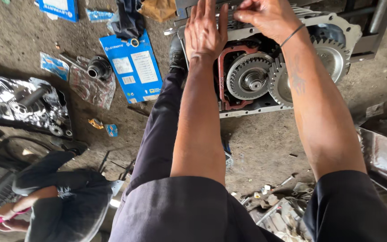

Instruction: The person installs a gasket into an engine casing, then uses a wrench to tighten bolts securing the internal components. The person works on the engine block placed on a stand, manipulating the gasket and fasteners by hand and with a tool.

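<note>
An open metal gearbox housing lies on the dirt floor with two steel gears inside, one in the middle and a larger one to its right. A reddish gasket lines the housing's left edge. My left hand rests flat with fingers spread on the housing's upper left rim. My right hand pinches something small at the top of the housing; what it holds is hidden by the fingers. A dark band circles my right wrist.
A blue parts box lies left of the housing, beside a foil-wrapped part and a black sheet with gears and shafts. Another person crouches at lower left. Scrap metal sits at lower right.
</note>
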